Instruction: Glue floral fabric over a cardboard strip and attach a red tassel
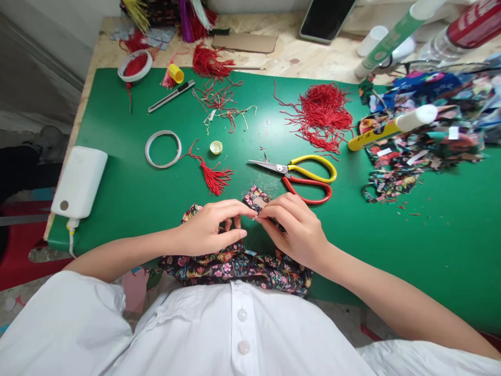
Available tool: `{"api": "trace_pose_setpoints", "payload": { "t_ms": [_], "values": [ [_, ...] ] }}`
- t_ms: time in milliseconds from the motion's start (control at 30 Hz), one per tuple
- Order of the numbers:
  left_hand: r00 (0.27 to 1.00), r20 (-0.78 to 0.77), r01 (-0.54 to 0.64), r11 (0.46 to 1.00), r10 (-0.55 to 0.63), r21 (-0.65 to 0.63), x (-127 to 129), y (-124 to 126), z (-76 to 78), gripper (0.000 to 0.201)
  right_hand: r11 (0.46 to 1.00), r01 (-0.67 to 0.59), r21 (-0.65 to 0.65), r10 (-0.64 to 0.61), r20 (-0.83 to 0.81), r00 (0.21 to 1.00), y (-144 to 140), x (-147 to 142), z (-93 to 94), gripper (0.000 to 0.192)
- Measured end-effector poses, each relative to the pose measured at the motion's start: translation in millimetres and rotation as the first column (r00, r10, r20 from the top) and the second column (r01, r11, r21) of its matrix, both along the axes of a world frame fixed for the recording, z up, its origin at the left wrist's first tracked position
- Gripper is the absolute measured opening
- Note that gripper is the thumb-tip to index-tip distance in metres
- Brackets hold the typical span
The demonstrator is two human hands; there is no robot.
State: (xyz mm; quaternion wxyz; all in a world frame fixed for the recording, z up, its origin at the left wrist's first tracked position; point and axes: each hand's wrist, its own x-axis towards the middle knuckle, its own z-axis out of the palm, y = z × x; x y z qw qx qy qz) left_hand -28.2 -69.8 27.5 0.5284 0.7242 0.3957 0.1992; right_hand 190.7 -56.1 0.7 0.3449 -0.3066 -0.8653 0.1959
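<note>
Fingers of both hands meet over a strip of dark floral fabric [235, 263] at the near edge of the green worktop [129, 193]. The left hand [209, 230] lies with thumb and forefinger pressed together on the cloth's upturned end, and the right hand [295, 227] pinches the same folded tip from the other side, so the two sets of fingertips nearly touch. That tip, with a small pale patch on it, pokes up just beyond the knuckles; the rest of the fabric runs left to right beneath the wrists and drapes off the worktop toward the white shirt. Neither hand is nearer; the tip sits between them. Scissors [301, 175] with yellow and red handles lie just beyond the right hand, blades pointing left. A red tassel [213, 177] lies just beyond the left hand.
</note>
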Motion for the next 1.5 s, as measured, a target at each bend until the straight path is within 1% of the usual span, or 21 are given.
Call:
{"api": "trace_pose_setpoints", "payload": {
  "t_ms": [67,133,167,200,267,300,333,400,633,800,967,1100,1367,1500],
  "values": [
    [1.0,-0.01,-0.024,0.994,0.025,0.103,-1,0,-2.3,0.03,1.0,0.003,-0.001,-0.003,-0.01,1.0,2,1,1.2,0.012],
    [0.996,-0.06,-0.045,0.961,0.064,0.272,-3,0,-5.9,0.033,0.998,0.032,-0.051,-0.035,-0.04,0.999,6,3,2.6,0.012],
    [0.992,-0.104,-0.032,0.926,0.077,0.375,-3,0,-7.7,0.032,0.995,0.051,-0.086,-0.055,-0.049,0.997,7,3,3.1,0.012],
    [0.984,-0.158,0.002,0.879,0.083,0.477,-3,0,-9.5,0.03,0.99,0.072,-0.118,-0.078,-0.048,0.996,9,4,3.2,0.012],
    [0.958,-0.274,0.115,0.767,0.082,0.632,-3,0,-12.3,0.026,0.979,0.129,-0.154,-0.134,-0.023,0.991,12,4,2.4,0.012],
    [0.941,-0.327,0.172,0.719,0.081,0.674,-2,0,-13.3,0.025,0.974,0.16,-0.161,-0.163,-0.007,0.987,13,3,1.3,0.011],
    [0.925,-0.371,0.217,0.684,0.085,0.697,-1,0,-14.1,0.025,0.969,0.188,-0.163,-0.189,0.01,0.982,14,3,-0.1,0.009],
    [0.898,-0.429,0.269,0.649,0.099,0.712,0,-1,-15.3,0.027,0.961,0.223,-0.162,-0.22,0.037,0.975,14,0,-3.3,0.008],
    [0.861,-0.494,0.321,0.628,0.117,0.709,2,-3,-17.4,0.029,0.968,0.226,-0.107,-0.216,0.098,0.972,14,-5,-10.6,0.007],
    [0.856,-0.499,0.319,0.622,0.134,0.715,2,-3,-18.5,0.029,0.971,0.224,-0.088,-0.211,0.136,0.968,15,-4,-12.7,0.007],
    [0.854,-0.497,0.317,0.604,0.153,0.731,3,-3,-19.3,0.034,0.971,0.23,-0.068,-0.217,0.157,0.963,16,-6,-12.6,0.007],
    [0.836,-0.526,0.339,0.608,0.154,0.718,4,-5,-19.0,0.037,0.97,0.238,-0.055,-0.225,0.18,0.958,16,-6,-12.2,0.008],
    [0.823,-0.546,0.354,0.606,0.16,0.712,4,-4,-20.2,0.035,0.968,0.251,0.0,-0.242,0.264,0.934,15,-6,-11.4,0.01],
    [0.813,-0.56,0.366,0.612,0.156,0.702,5,-3,-19.3,0.035,0.963,0.269,-0.024,-0.249,0.31,0.918,16,-7,-8.6,0.011]
  ]
}}
